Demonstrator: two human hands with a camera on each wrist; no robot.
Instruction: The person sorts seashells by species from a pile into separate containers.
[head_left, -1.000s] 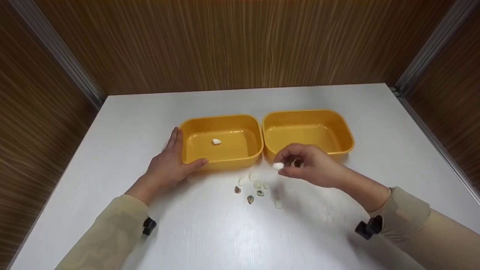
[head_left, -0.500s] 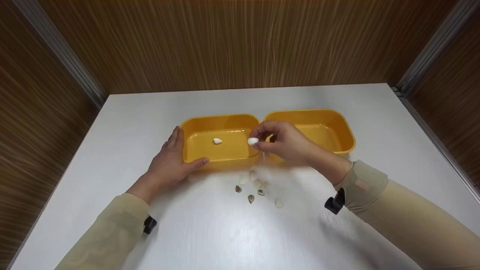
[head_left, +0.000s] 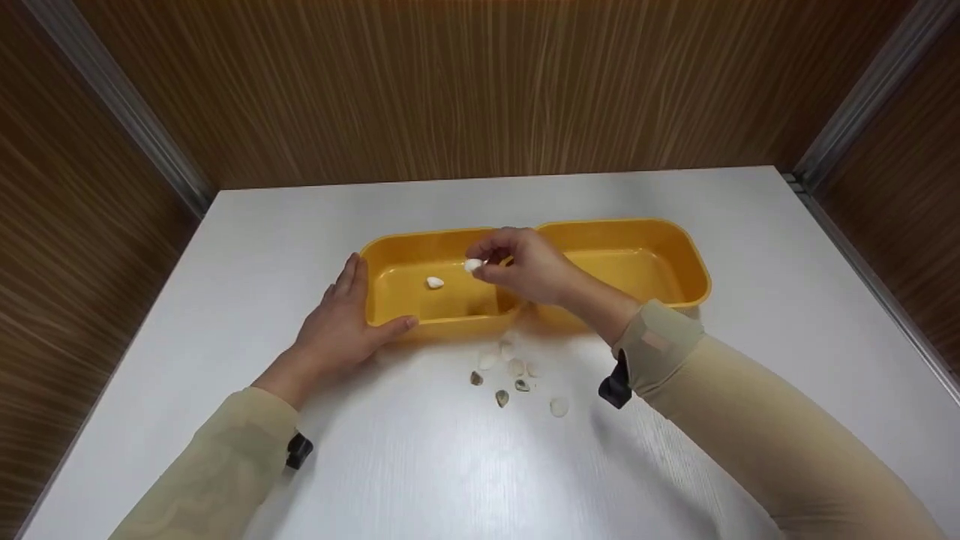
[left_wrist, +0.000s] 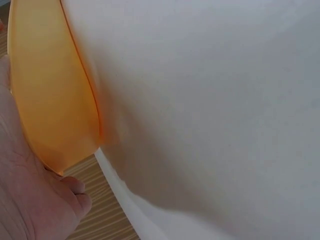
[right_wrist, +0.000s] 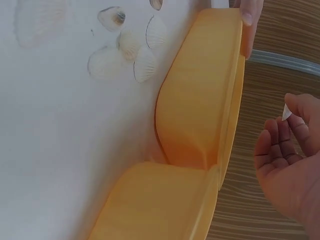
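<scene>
My right hand (head_left: 531, 264) pinches a white seashell (head_left: 472, 265) between thumb and fingertips, above the right part of the left yellow bin (head_left: 457, 328). In the right wrist view, a pale edge of that seashell (right_wrist: 286, 112) shows at the fingertips. One white seashell (head_left: 435, 283) lies on the floor of the left bin. My left hand (head_left: 336, 330) rests against this bin's near left corner, with straight fingers along the left wall and the thumb over the front rim.
A second yellow bin (head_left: 694, 274) stands right beside the first. In front of them several loose shells lie on the white table (head_left: 420, 457), including pale ridged shells (right_wrist: 145, 65) and a dark brown shell (head_left: 502, 398). A wood-grain panel (head_left: 480, 90) rises behind the table.
My right hand has carried the white seashell leftward and away from me, from in front of the right bin to over the left bin. My left hand has stayed in place.
</scene>
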